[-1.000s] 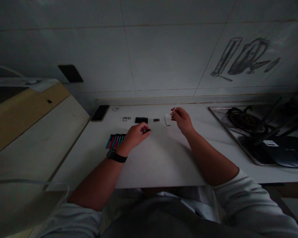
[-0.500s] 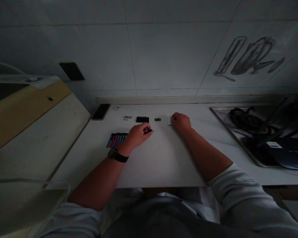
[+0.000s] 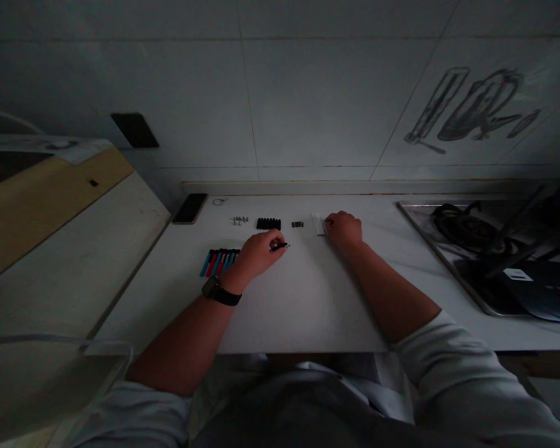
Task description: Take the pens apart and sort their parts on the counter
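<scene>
My left hand (image 3: 260, 252) pinches a small black piece with a pale, shiny tip (image 3: 279, 247) just above the white counter. My right hand (image 3: 345, 229) rests on the counter with its fingers curled together beside several thin white rods (image 3: 317, 225); whatever lies between those fingertips is hidden. Blue and red tubes with black ends (image 3: 218, 262) lie in a row behind my left wrist, which partly covers them. Beyond my left hand sits a row of black cylindrical pieces (image 3: 269, 223). Small dark pieces (image 3: 297, 224) lie between my hands, and small silvery pieces (image 3: 240, 220) farther left.
A phone (image 3: 190, 208) and a thin ring (image 3: 219, 201) lie at the counter's back left. A large slanted panel (image 3: 98, 230) borders the left side. On the right, a metal-edged stove (image 3: 441, 258) holds a dark device (image 3: 536, 289). A tiled wall (image 3: 308, 106) closes off the back.
My right hand has shifted slightly to the right, showing more of the white rods. My left hand keeps its pinch on the black piece, almost unmoved. The view has tilted slightly.
</scene>
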Tool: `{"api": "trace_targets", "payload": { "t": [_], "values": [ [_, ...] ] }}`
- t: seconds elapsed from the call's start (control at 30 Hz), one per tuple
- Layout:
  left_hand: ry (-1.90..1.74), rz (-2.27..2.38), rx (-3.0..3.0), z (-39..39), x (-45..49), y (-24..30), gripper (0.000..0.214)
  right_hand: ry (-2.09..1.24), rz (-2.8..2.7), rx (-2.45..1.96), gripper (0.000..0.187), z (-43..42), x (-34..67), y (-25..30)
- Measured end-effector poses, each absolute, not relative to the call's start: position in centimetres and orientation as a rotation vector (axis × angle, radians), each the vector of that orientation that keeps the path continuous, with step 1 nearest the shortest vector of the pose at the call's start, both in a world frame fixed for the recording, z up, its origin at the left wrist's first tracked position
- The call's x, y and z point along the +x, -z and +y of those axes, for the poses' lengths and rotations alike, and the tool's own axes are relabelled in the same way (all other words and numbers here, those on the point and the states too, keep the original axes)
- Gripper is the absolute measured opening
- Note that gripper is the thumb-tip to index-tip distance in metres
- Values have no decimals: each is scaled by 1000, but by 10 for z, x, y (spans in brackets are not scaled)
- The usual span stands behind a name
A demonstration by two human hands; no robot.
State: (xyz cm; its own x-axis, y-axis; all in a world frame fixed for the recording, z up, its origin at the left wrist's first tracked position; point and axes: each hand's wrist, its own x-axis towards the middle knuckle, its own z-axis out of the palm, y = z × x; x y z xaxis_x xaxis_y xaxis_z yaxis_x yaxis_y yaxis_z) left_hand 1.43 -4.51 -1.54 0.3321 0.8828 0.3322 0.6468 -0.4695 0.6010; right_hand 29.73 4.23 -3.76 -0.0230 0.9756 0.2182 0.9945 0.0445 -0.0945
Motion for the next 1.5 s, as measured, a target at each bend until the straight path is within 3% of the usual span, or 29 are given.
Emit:
{"api": "trace_targets", "payload": {
  "t": [0.6, 1.0, 1.5],
  "values": [
    [-888, 1372, 2274, -45, 15, 13, 13, 74, -2053, -1995, 30, 39, 297, 36],
    [-1208, 1378, 2211, -49, 18, 6, 15, -546, -2071, -907, 23, -7, 239, 21],
    [-1221, 1326, 2180, -49, 20, 10, 14, -625, -1970, -825, 21, -13, 234, 18]
  ]
}}
